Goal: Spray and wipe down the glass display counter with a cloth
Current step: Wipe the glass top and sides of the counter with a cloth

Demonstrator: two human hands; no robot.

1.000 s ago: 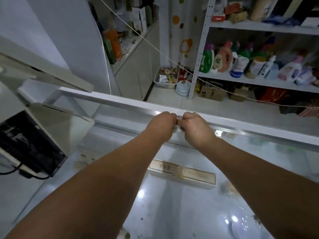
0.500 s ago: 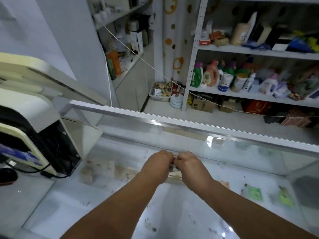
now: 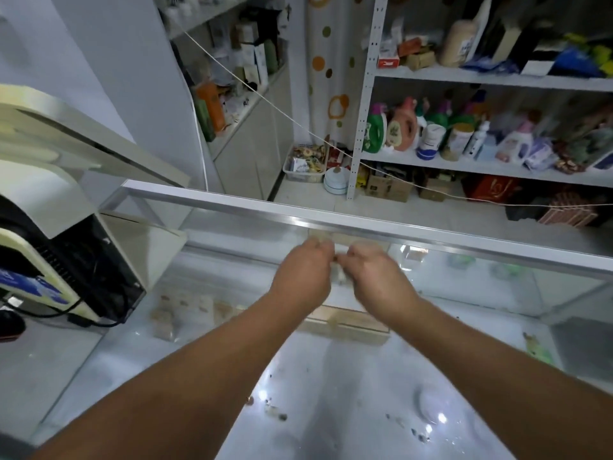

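Fingers: curling inward on both hands, tips nearly meeting over a small pale scrap blurred between them; whether they are gripping it, cannot tell. Left hand [image 3: 303, 272] and right hand [image 3: 376, 277]: hovering side by side, backs up, forearms reaching forward over the glass desk [image 3: 331, 393]. Desk: its long axis running left to right, metal front rail [image 3: 365, 224] lying just beyond the hands; dark specks and light glare showing on the near glass. Room: shelving with bottles [image 3: 431, 131] standing beyond, cream machine [image 3: 49, 227] sitting at left.
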